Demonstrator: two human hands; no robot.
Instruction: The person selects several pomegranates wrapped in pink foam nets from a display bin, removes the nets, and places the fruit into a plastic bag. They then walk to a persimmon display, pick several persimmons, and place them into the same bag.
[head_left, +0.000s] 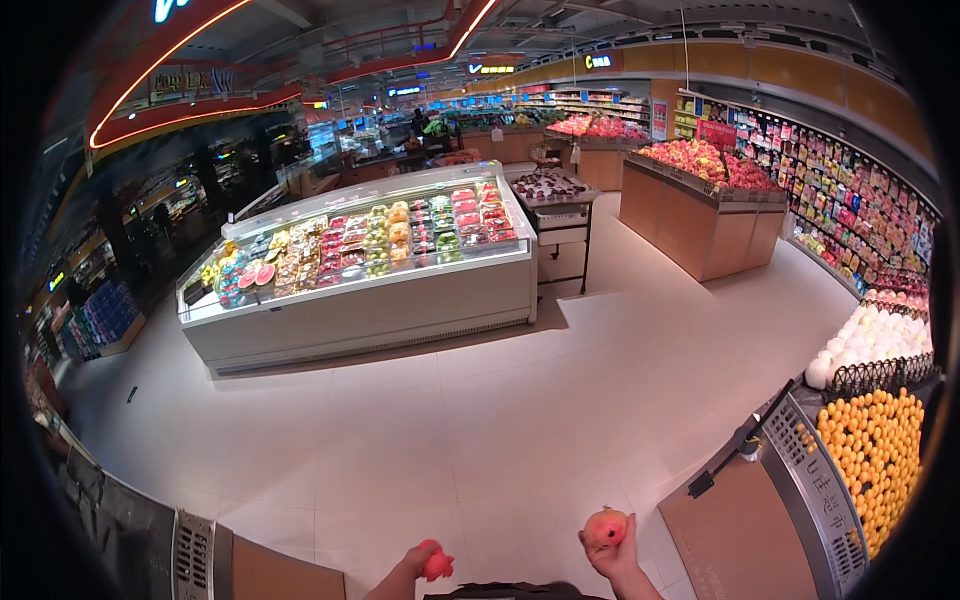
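Observation:
My right hand (613, 556) is raised at the lower right of the middle, with its fingers around a pomegranate (605, 527). The fruit is pinkish red and yellowish, with a dark spot on the side facing me. Lower and further left, my left hand (420, 558) grips a crumpled pinkish-red thing (436, 564) with ragged edges, perhaps a foam fruit net. The two hands are well apart, above the pale tiled floor (390, 450).
Ahead stands a white chiller case (375, 307) with packed fruit. A display stand (735, 510) with yellow fruit (870, 457) is close on my right. Another stand (277, 570) edges in at lower left. Beyond are a wheeled rack (562, 232) and a wooden fruit stand (697, 225).

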